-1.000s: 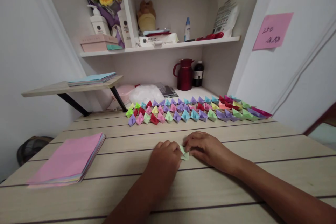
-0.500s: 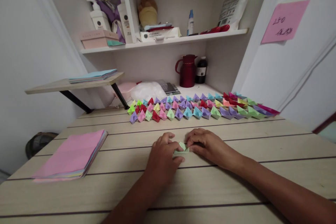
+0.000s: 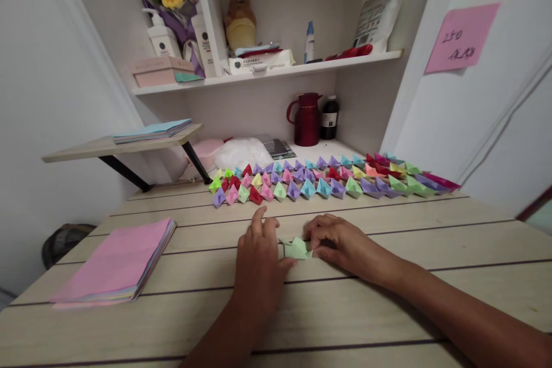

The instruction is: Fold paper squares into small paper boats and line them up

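Observation:
A small light-green folded paper (image 3: 296,249) lies on the wooden table between my hands; it looks like a paper boat. Its right tip is pinched between the thumb and fingers of my right hand (image 3: 338,241). At its left side, my left hand (image 3: 261,253) has its fingers spread and its thumb stretched toward the paper's lower edge; whether the thumb touches it I cannot tell. Farther back stand rows of finished paper boats (image 3: 308,188) in purple, pink, green, red, blue and yellow.
A stack of pink-topped paper sheets (image 3: 116,261) lies on the left of the table. Behind it, a small raised shelf (image 3: 86,150) holds blue-topped paper (image 3: 150,130). A red jug (image 3: 307,121) and a dark bottle (image 3: 330,118) stand at the back, beneath a loaded white shelf (image 3: 310,69).
My left hand has shifted left off the green paper, and its fingers have lifted and spread. More of the paper shows now. My right hand stays at its right tip.

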`<action>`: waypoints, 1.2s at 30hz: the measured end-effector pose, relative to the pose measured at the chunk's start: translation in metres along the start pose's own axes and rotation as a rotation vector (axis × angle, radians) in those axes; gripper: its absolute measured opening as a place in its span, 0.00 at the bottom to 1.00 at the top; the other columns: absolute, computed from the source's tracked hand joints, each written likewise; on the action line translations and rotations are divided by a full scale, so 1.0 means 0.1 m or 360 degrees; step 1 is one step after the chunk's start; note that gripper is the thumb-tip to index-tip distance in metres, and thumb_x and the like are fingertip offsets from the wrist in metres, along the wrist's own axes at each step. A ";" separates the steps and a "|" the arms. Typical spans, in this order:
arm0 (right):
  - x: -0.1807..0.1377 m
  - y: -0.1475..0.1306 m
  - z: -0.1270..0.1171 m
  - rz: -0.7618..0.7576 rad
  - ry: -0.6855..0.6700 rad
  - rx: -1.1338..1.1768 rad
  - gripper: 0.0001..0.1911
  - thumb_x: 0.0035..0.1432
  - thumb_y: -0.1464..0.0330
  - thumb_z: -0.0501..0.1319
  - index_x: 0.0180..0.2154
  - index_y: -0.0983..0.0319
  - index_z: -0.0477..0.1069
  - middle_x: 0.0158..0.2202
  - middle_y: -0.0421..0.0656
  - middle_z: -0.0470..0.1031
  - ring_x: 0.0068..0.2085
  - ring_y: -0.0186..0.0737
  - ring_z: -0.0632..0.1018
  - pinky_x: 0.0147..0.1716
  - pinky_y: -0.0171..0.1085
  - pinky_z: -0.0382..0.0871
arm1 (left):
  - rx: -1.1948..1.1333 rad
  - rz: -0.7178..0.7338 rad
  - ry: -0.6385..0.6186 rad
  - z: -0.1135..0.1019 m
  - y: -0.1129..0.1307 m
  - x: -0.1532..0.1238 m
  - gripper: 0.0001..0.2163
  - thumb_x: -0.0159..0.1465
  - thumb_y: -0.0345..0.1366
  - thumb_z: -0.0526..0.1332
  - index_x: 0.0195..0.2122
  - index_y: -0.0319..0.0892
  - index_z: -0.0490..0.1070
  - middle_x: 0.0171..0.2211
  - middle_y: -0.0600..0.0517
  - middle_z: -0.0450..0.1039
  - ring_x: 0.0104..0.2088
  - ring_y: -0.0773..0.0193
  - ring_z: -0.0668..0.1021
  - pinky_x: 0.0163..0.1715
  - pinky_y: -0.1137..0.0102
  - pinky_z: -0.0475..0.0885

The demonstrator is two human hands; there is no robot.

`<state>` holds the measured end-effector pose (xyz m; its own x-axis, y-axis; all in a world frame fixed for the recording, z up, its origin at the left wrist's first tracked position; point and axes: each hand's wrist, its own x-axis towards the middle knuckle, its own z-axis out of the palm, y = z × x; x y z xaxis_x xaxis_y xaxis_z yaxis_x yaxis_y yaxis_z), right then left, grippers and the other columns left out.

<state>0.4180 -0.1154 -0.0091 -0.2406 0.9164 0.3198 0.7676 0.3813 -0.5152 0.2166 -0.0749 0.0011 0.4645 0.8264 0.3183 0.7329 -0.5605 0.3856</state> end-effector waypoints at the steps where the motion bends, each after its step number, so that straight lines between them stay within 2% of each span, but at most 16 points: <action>1: 0.00 0.00 0.00 0.0003 0.0002 0.0003 0.04 0.53 0.74 0.63 0.29 0.59 0.75 0.38 0.42 0.77 0.41 0.40 0.75 0.43 0.39 0.65 | 0.0039 0.0004 -0.0001 -0.01 0.01 0.00 0.19 0.52 0.33 0.68 0.43 0.44 0.64 0.61 0.46 0.57 0.57 0.53 0.66 0.48 0.60 0.63; 5: 0.01 0.01 0.00 0.0008 0.0007 0.0001 0.04 0.53 0.73 0.64 0.28 0.59 0.75 0.37 0.43 0.77 0.41 0.41 0.74 0.43 0.40 0.65 | 0.0033 0.0111 -0.0138 -0.03 0.00 0.00 0.11 0.56 0.33 0.65 0.40 0.47 0.69 0.51 0.51 0.67 0.50 0.57 0.72 0.45 0.61 0.62; 9: 0.01 0.02 -0.01 -0.0013 0.0012 0.0048 0.04 0.54 0.73 0.63 0.28 0.59 0.75 0.37 0.43 0.76 0.41 0.41 0.74 0.43 0.39 0.65 | -0.0065 0.0196 -0.0262 -0.02 -0.02 0.02 0.12 0.57 0.32 0.63 0.42 0.50 0.72 0.48 0.52 0.70 0.49 0.58 0.72 0.47 0.61 0.60; 13: 0.01 0.04 0.00 -0.0030 0.0013 0.0090 0.04 0.53 0.73 0.64 0.28 0.59 0.75 0.37 0.42 0.76 0.41 0.40 0.74 0.43 0.39 0.66 | -0.0140 0.0115 -0.0198 -0.01 -0.02 0.03 0.19 0.56 0.31 0.62 0.49 0.48 0.66 0.49 0.51 0.71 0.50 0.57 0.71 0.47 0.62 0.60; 15: 0.01 0.06 0.00 -0.0030 0.0004 0.0096 0.04 0.52 0.74 0.64 0.28 0.59 0.74 0.38 0.42 0.76 0.41 0.40 0.74 0.43 0.39 0.65 | -0.0158 0.0072 -0.0198 -0.01 -0.01 0.03 0.17 0.55 0.31 0.62 0.47 0.47 0.65 0.45 0.52 0.73 0.47 0.57 0.72 0.46 0.62 0.60; 18: 0.01 0.08 0.00 -0.0032 -0.0011 0.0107 0.04 0.52 0.74 0.64 0.29 0.59 0.74 0.38 0.42 0.76 0.41 0.39 0.74 0.43 0.38 0.65 | -0.0174 0.0103 -0.0280 -0.02 0.01 0.03 0.10 0.56 0.29 0.61 0.38 0.46 0.65 0.39 0.55 0.74 0.43 0.59 0.73 0.45 0.63 0.61; 20: 0.01 0.08 0.00 -0.0031 -0.0015 0.0114 0.04 0.52 0.74 0.64 0.29 0.59 0.74 0.38 0.42 0.75 0.41 0.40 0.74 0.43 0.38 0.65 | -0.0177 0.0116 -0.0297 -0.02 0.01 0.03 0.10 0.56 0.29 0.61 0.38 0.47 0.65 0.39 0.55 0.73 0.43 0.59 0.73 0.45 0.64 0.61; 22: 0.01 0.09 0.00 -0.0026 -0.0018 0.0118 0.03 0.52 0.74 0.64 0.29 0.60 0.74 0.38 0.42 0.75 0.42 0.40 0.74 0.43 0.38 0.65 | -0.0149 0.0093 -0.0246 -0.01 0.01 0.02 0.13 0.56 0.30 0.61 0.42 0.47 0.63 0.44 0.53 0.72 0.47 0.59 0.72 0.46 0.63 0.61; 24: 0.01 0.09 0.00 -0.0018 -0.0023 0.0127 0.03 0.52 0.73 0.65 0.29 0.60 0.74 0.38 0.42 0.75 0.41 0.40 0.73 0.43 0.38 0.65 | -0.0073 0.0041 -0.0146 0.00 0.00 0.01 0.17 0.56 0.31 0.62 0.45 0.46 0.61 0.53 0.49 0.66 0.54 0.56 0.68 0.48 0.62 0.61; 26: 0.01 0.10 0.00 -0.0015 -0.0026 0.0143 0.02 0.53 0.73 0.65 0.29 0.60 0.74 0.38 0.42 0.75 0.41 0.40 0.73 0.43 0.38 0.65 | 0.0038 -0.0021 -0.0063 0.01 0.00 0.01 0.17 0.55 0.33 0.64 0.45 0.44 0.61 0.56 0.46 0.61 0.55 0.53 0.66 0.47 0.61 0.62; 30: 0.01 0.11 0.01 -0.0024 -0.0017 0.0172 0.02 0.52 0.72 0.65 0.29 0.60 0.74 0.37 0.42 0.75 0.41 0.40 0.73 0.43 0.39 0.66 | 0.0136 -0.0040 -0.0124 -0.01 0.01 0.01 0.12 0.55 0.36 0.65 0.38 0.44 0.65 0.48 0.49 0.66 0.46 0.53 0.72 0.41 0.62 0.64; 36: 0.01 0.12 0.01 -0.0026 -0.0012 0.0206 0.02 0.53 0.71 0.65 0.29 0.60 0.74 0.37 0.43 0.75 0.40 0.40 0.74 0.43 0.39 0.66 | -0.0117 0.0075 -0.0231 -0.01 0.00 0.04 0.10 0.56 0.30 0.62 0.39 0.47 0.69 0.47 0.52 0.69 0.50 0.58 0.70 0.45 0.63 0.62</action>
<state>0.4260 -0.1098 -0.0159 -0.2575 0.9106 0.3234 0.6806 0.4085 -0.6082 0.2178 -0.0721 0.0034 0.5686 0.7951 0.2110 0.6727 -0.5970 0.4371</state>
